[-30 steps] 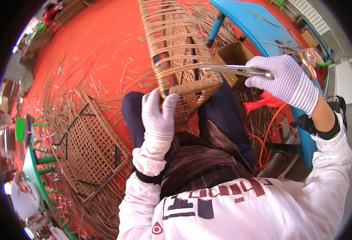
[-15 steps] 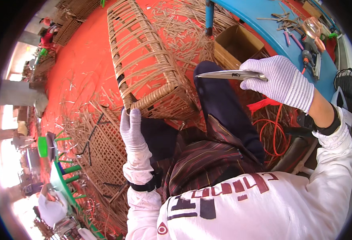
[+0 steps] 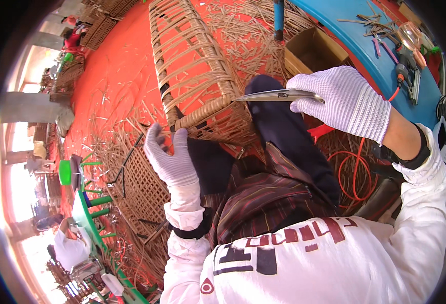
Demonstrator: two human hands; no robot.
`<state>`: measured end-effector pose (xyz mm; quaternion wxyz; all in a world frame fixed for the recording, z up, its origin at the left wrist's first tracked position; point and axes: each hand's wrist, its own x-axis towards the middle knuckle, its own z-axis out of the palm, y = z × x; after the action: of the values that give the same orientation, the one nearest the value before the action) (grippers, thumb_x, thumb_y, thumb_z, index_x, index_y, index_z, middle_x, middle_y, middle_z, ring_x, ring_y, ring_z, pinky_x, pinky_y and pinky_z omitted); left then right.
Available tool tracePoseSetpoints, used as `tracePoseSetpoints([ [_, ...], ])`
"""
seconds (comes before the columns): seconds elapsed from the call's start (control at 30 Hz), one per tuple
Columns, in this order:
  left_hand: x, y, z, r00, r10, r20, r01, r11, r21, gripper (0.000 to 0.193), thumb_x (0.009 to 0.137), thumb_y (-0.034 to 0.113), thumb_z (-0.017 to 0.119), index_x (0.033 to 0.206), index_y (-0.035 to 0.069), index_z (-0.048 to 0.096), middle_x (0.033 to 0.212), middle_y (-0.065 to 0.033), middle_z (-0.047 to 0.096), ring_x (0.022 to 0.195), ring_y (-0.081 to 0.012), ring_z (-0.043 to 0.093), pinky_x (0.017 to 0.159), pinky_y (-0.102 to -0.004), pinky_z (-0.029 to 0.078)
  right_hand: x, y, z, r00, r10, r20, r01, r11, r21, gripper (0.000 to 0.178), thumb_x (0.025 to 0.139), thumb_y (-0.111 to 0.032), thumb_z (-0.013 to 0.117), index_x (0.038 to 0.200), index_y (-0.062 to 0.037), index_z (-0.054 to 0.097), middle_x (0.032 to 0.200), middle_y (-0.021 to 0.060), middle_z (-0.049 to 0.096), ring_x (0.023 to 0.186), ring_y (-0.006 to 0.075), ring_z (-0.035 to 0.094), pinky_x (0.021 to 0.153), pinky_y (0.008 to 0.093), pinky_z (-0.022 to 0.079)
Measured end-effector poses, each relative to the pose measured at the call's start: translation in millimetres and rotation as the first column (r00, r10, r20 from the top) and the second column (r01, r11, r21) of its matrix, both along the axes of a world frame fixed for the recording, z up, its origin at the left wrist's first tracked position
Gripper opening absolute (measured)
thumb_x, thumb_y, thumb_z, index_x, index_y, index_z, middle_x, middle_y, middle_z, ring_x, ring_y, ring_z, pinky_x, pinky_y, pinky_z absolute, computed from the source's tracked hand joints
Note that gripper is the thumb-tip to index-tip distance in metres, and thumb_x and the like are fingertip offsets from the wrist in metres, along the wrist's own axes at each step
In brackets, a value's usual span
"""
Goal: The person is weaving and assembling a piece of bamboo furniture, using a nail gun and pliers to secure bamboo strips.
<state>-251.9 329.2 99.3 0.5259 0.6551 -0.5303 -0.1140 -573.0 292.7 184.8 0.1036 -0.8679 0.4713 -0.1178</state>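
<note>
A long rattan-wrapped frame (image 3: 197, 66) leans up between my knees, its sides laced with brown strips that leave gaps. My left hand (image 3: 170, 157), in a striped white glove, is just below the frame's near left corner with thumb and fingers apart. It holds nothing, and whether the thumb tip touches the corner I cannot tell. My right hand (image 3: 342, 99), gloved too, grips a slim pointed silver metal tool (image 3: 278, 95). The tool's tip points left, in front of the frame's near right corner; its handle end is hidden in my palm.
A cardboard box (image 3: 314, 53) stands beside a blue table (image 3: 354, 66) bearing a power tool (image 3: 401, 71) and pink-handled pliers (image 3: 382, 48). Cut strips litter the red floor. A woven lattice panel (image 3: 137, 177) lies left; an orange hose (image 3: 347, 177) coils at right.
My left hand has come off the frame's corner, lowered slightly, and its fingers have spread. My right hand has moved left with the silver tool, bringing its tip over the frame's near corner.
</note>
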Motion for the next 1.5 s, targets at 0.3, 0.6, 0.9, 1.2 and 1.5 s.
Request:
tracePoseSetpoints([
  [0.3, -51, -32, 26, 0.699, -0.17, 0.695, 0.328, 0.939, -0.101, 0.056, 0.076, 0.031, 0.079, 0.123, 0.008, 0.06, 0.107, -0.0096, 0.065, 0.103, -0.0295, 0.058, 0.092, -0.0415, 0.041, 0, -3, -5, 0.999, -0.011, -0.046, 0.015, 0.997, 0.072, 0.026, 0.091, -0.037, 0.059, 0.1, -0.0134, 0.065, 0.074, 0.0121, 0.066, 0.073, 0.0322, 0.066, 0.07, 0.044, 0.053],
  [0.6, -12, -30, 20, 0.738, -0.222, 0.637, 0.249, 0.967, 0.048, 0.054, 0.07, 0.03, 0.084, 0.115, 0.01, 0.063, 0.084, -0.005, 0.063, 0.082, -0.0267, 0.057, 0.079, -0.0378, 0.043, -13, 0, -33, 0.995, -0.094, 0.039, 0.091, 0.992, 0.084, 0.025, 0.088, -0.037, 0.064, 0.098, -0.0138, 0.065, 0.071, 0.0124, 0.064, 0.071, 0.0341, 0.065, 0.066, 0.0443, 0.051],
  [0.9, 105, -12, 3, 0.894, -0.252, 0.37, 0.25, 0.967, 0.054, 0.042, 0.068, 0.012, 0.085, 0.103, 0.004, 0.065, 0.098, -0.01, 0.065, 0.093, -0.0272, 0.06, 0.085, -0.0373, 0.047, 23, 9, -52, 0.966, -0.096, 0.242, 0.051, 0.981, 0.185, 0.022, 0.086, -0.033, 0.069, 0.096, -0.0132, 0.068, 0.07, 0.0116, 0.064, 0.068, 0.0328, 0.065, 0.064, 0.0396, 0.051],
  [1.2, 137, -9, -18, 0.923, -0.218, 0.316, 0.219, 0.975, 0.034, 0.04, 0.077, 0.02, 0.08, 0.11, 0.002, 0.065, 0.101, -0.0094, 0.063, 0.095, -0.0238, 0.057, 0.087, -0.036, 0.046, 36, -1, -89, 0.93, -0.074, 0.359, -0.023, 0.966, 0.258, 0.027, 0.089, -0.032, 0.067, 0.101, -0.0075, 0.068, 0.075, 0.0145, 0.067, 0.07, 0.0326, 0.066, 0.066, 0.0384, 0.052],
  [1.5, 144, -13, -27, 0.938, -0.211, 0.275, 0.201, 0.978, 0.062, 0.041, 0.084, 0.029, 0.075, 0.11, 0.001, 0.064, 0.099, -0.0099, 0.061, 0.093, -0.0219, 0.056, 0.087, -0.0356, 0.045, 35, -9, -108, 0.926, -0.161, 0.342, 0.017, 0.922, 0.386, 0.029, 0.089, -0.033, 0.067, 0.102, -0.0062, 0.067, 0.073, 0.0156, 0.065, 0.068, 0.0312, 0.066, 0.065, 0.0365, 0.051],
])
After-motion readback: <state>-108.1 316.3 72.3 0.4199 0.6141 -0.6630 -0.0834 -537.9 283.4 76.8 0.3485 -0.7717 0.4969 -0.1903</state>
